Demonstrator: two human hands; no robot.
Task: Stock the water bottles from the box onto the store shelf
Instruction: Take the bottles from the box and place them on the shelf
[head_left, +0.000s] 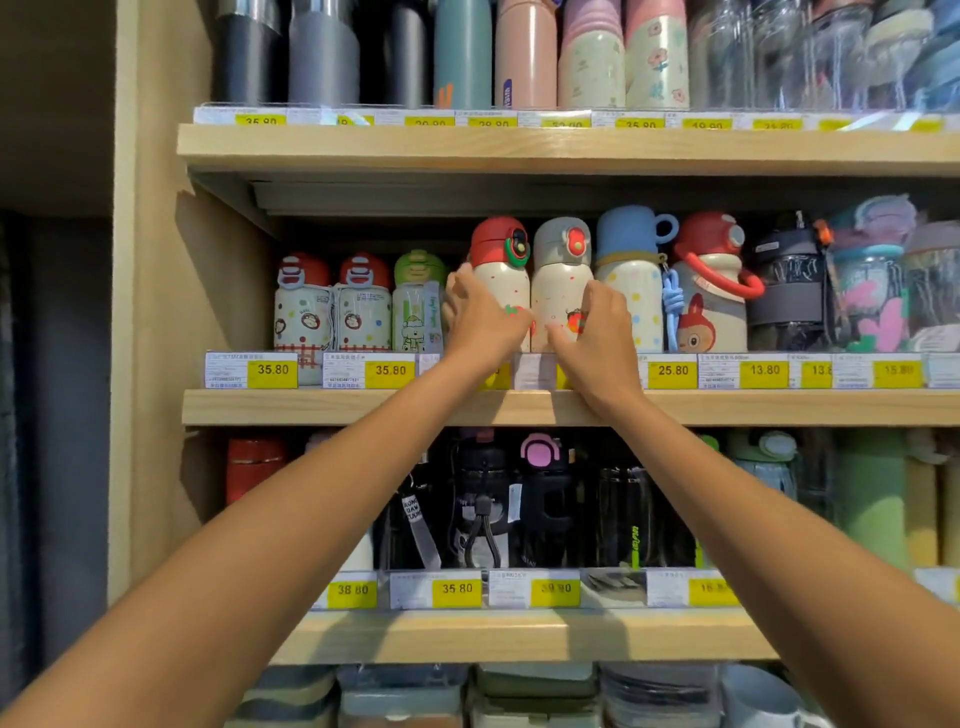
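Observation:
Two cream bottles with strawberry prints stand side by side on the middle shelf (311, 408). The left one has a red lid (501, 270), the right one a grey lid (562, 270). My left hand (480, 317) wraps its fingers round the left side of the red-lidded bottle. On the grey-lidded bottle's lower right side my right hand (597, 332) grips with curled fingers. Both arms reach up from the bottom corners. The box is not in view.
Small monkey-print bottles (332, 306) and a green-lidded bottle (418, 306) stand left of my hands; a blue-lidded dotted bottle (631, 270) and a rabbit bottle (709, 291) stand right. Yellow price tags line each shelf edge. Shelves above and below hold more bottles.

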